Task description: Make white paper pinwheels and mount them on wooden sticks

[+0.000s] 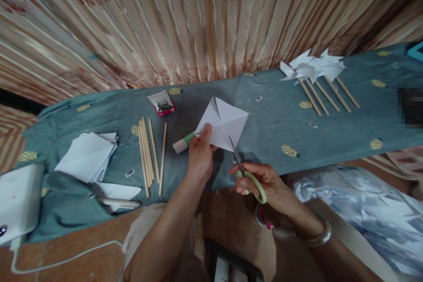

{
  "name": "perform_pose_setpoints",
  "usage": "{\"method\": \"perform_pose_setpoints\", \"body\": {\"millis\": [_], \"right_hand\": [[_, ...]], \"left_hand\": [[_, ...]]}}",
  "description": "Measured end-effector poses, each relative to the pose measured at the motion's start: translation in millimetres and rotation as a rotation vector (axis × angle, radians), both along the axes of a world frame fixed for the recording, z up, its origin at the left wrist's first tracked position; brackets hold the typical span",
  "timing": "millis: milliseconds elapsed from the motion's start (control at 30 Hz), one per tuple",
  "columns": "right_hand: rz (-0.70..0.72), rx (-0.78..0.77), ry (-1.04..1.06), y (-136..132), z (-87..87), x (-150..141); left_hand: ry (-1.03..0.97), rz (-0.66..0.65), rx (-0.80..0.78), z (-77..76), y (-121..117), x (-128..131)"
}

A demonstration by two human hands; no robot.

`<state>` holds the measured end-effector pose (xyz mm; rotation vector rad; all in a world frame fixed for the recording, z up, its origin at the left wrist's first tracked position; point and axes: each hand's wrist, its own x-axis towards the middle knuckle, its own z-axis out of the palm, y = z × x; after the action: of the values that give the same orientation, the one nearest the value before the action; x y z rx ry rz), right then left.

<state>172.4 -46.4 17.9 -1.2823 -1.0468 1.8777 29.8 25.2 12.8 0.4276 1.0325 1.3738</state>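
A square of white paper (231, 119) is pinched at its left corner by my left hand (202, 152), thumb on top. One slit shows in its upper edge, and crease lines meet near the middle. My right hand (261, 180) grips scissors (253, 185) with pale green handles. Their blades lie at the paper's lower corner, pointing towards its centre. Beside my left hand, a glue stick (181, 144) with a green and pale body lies on the cloth, partly hidden by the paper and hand.
Several wooden sticks (147, 158) lie left of my hands, below a small red box (164, 105) of metal pins. Further left are stacked paper squares (86, 154) and a white device (20, 202). Paper pinwheels (313, 68) on sticks lie at right. A green cloth (264, 136) covers the table.
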Motion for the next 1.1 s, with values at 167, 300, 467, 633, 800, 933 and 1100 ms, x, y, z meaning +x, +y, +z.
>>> {"method": "perform_pose_setpoints", "body": {"millis": [167,300,467,633,800,933,1100], "right_hand": [[-0.017,-0.022,0.020,-0.1,-1.7,-0.2],[-0.026,-0.028,0.024,-0.5,-2.7,-0.7],[-0.048,-0.037,0.037,-0.6,-2.6,-1.4],[-0.064,-0.072,0.034,0.0,-0.7,-2.4],[-0.062,-0.085,0.028,-0.6,-1.0,-1.5],[-0.060,-0.090,0.022,-0.6,-2.4,-1.1],[-0.058,-0.053,0.018,0.2,-3.1,-1.3]], "left_hand": [[-0.003,-0.008,0.004,-1.0,-0.2,0.2],[0.014,-0.012,0.005,-1.8,-0.5,0.3],[0.024,-0.005,0.011,-2.4,-0.6,0.1],[0.021,-0.019,0.012,-2.4,-0.3,0.2],[-0.001,-0.011,0.029,-3.1,-0.3,0.0],[-0.002,-0.011,0.025,-4.1,0.1,-0.3],[-0.006,-0.004,0.007,-4.5,-0.7,0.3]]}}
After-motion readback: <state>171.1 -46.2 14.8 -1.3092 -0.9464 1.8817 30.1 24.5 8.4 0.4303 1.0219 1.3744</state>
